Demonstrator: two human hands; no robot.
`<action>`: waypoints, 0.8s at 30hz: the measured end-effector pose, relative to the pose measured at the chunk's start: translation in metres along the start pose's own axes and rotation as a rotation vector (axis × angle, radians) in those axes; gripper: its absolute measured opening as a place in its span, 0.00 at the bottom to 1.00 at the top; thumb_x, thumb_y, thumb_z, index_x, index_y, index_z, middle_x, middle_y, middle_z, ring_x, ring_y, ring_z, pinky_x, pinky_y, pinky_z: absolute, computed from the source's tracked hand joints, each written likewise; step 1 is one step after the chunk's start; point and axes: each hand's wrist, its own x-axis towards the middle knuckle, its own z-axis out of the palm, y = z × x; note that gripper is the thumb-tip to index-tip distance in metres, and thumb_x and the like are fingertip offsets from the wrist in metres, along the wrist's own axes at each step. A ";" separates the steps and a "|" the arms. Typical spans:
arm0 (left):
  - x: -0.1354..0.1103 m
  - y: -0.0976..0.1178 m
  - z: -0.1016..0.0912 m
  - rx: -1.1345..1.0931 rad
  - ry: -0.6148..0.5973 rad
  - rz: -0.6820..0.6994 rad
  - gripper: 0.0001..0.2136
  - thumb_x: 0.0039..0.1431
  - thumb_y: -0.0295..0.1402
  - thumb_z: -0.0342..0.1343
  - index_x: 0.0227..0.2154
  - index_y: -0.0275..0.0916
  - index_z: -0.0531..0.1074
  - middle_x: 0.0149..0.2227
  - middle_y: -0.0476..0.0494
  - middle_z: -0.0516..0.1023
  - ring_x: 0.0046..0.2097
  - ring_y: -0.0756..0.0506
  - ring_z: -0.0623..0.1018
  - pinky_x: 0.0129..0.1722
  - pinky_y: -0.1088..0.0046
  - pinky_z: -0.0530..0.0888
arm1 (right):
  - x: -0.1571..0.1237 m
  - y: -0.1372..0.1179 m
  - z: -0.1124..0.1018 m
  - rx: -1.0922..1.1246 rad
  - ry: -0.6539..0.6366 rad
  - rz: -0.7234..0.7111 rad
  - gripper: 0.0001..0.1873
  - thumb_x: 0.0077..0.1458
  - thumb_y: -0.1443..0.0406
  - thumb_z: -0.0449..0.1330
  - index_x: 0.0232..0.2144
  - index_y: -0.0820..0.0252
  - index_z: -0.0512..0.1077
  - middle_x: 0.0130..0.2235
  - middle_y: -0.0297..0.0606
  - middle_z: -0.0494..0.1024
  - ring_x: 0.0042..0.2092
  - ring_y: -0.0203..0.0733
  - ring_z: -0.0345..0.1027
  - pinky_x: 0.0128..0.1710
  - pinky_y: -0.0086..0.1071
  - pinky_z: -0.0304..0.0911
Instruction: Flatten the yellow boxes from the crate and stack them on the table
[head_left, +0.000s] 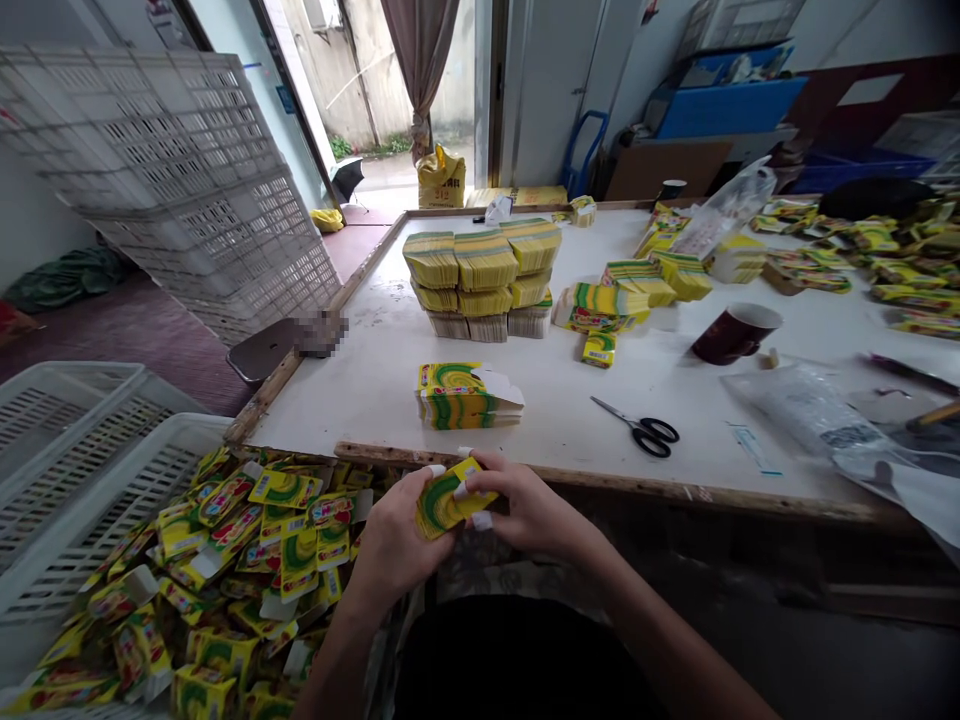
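Note:
Between my two hands, just off the table's near edge, is a small yellow-and-green carton (444,502). My left hand (396,525) is closed round its left side. The fingers of my right hand (517,500) press on its right end; several fingertips wear white covers. On the table in front lies a short stack of flat yellow-and-green cartons (454,395) with white flaps to the right. To my left a white plastic crate (191,435) is heaped with loose small cartons (300,550).
Bundled flat cartons (484,275) stand stacked mid-table. Black-handled scissors (654,435), a dark red mug (735,333) and a clear plastic bag (810,405) lie to the right. Wooden strips edge the white table (555,420). Tall stacked crates (187,170) stand at the left.

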 end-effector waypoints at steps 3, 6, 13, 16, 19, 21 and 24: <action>0.002 0.001 0.003 -0.004 0.045 0.003 0.26 0.48 0.35 0.62 0.51 0.40 0.64 0.49 0.38 0.76 0.51 0.38 0.75 0.51 0.60 0.72 | 0.002 0.000 0.014 0.097 0.157 0.056 0.21 0.46 0.69 0.65 0.45 0.60 0.69 0.55 0.49 0.68 0.58 0.53 0.62 0.55 0.43 0.60; -0.001 -0.004 0.005 -0.175 0.138 -0.114 0.26 0.48 0.37 0.62 0.51 0.40 0.63 0.48 0.38 0.75 0.49 0.38 0.76 0.49 0.59 0.73 | 0.007 0.002 0.025 0.191 0.187 0.039 0.39 0.47 0.66 0.66 0.58 0.60 0.54 0.57 0.51 0.66 0.57 0.52 0.62 0.56 0.45 0.59; -0.018 -0.029 -0.007 -0.128 0.902 -0.330 0.48 0.42 0.37 0.69 0.62 0.36 0.45 0.64 0.28 0.50 0.64 0.34 0.56 0.63 0.54 0.56 | 0.068 0.026 -0.022 -0.303 0.504 0.159 0.25 0.53 0.70 0.59 0.53 0.62 0.60 0.51 0.49 0.71 0.52 0.51 0.64 0.52 0.43 0.61; -0.023 -0.029 -0.004 -0.113 0.763 -0.368 0.45 0.45 0.38 0.67 0.63 0.37 0.46 0.64 0.30 0.50 0.66 0.33 0.51 0.64 0.53 0.53 | 0.093 0.040 -0.035 -0.371 0.456 0.188 0.21 0.49 0.74 0.59 0.47 0.63 0.65 0.45 0.50 0.73 0.48 0.53 0.65 0.49 0.45 0.61; -0.021 -0.024 0.004 -0.244 0.619 -0.388 0.36 0.51 0.38 0.62 0.61 0.42 0.53 0.62 0.35 0.58 0.63 0.35 0.60 0.61 0.55 0.59 | 0.102 0.047 -0.035 -0.372 0.425 0.193 0.19 0.46 0.77 0.58 0.42 0.61 0.67 0.40 0.47 0.73 0.43 0.51 0.65 0.46 0.44 0.62; -0.018 -0.021 0.011 -0.321 0.560 -0.373 0.31 0.53 0.38 0.60 0.59 0.44 0.56 0.60 0.37 0.62 0.61 0.36 0.64 0.59 0.56 0.62 | 0.102 0.048 -0.033 -0.358 0.436 0.191 0.20 0.44 0.78 0.57 0.42 0.61 0.66 0.40 0.46 0.72 0.43 0.50 0.64 0.45 0.44 0.61; -0.015 -0.020 0.023 -0.440 0.463 -0.320 0.27 0.55 0.38 0.60 0.57 0.44 0.59 0.57 0.37 0.66 0.59 0.38 0.67 0.57 0.58 0.66 | 0.101 0.047 -0.032 -0.299 0.477 0.178 0.22 0.44 0.78 0.57 0.43 0.60 0.64 0.42 0.45 0.69 0.43 0.49 0.64 0.44 0.43 0.62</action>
